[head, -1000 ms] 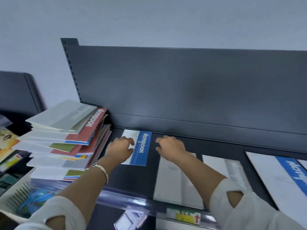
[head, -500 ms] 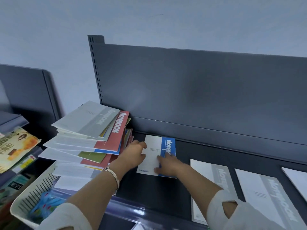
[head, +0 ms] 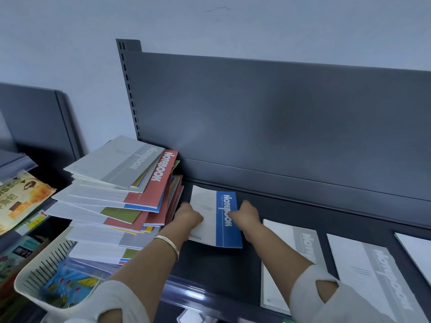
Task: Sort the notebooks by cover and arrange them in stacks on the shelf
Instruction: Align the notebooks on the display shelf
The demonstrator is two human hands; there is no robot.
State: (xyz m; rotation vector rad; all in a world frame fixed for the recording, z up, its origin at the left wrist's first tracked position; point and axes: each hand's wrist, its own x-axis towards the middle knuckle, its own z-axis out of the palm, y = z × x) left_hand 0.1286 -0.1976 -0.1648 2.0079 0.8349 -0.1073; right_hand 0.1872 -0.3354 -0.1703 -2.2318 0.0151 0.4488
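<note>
**A:** Only 1 view here, the head cam. Where's the blue notebook (head: 217, 217), and what's crowding it?

**B:** It's flat-ish on the dark shelf (head: 210, 271), near the left end and close to the back panel (head: 279, 117). The person's left hand (head: 187, 216) has its fingers curled round the notebook's left edge. The right hand (head: 247, 214) sits on the blue band at the right edge, and it's hard to tell whether it pinches or just presses. There's a bracelet (head: 170, 244) on the left wrist.

**A:** And the neighbours?

**B:** On the left, just beside that left hand, is a messy mixed pile (head: 121, 194) of grey, red, green and blue covers, fanned out. It hangs over a white basket (head: 30, 283) below. On the right, 2 grey notebooks (head: 366, 271) lie flat, and the right forearm covers part of the nearer one. A 3rd white cover peeks in at the far right edge.

**A:** Any room to slide?

**B:** There's bare shelf between the blue notebook and the front rail (head: 186, 292), plus a thin strip behind it before the back panel. Sideways it's tight on the left because of the pile.
</note>
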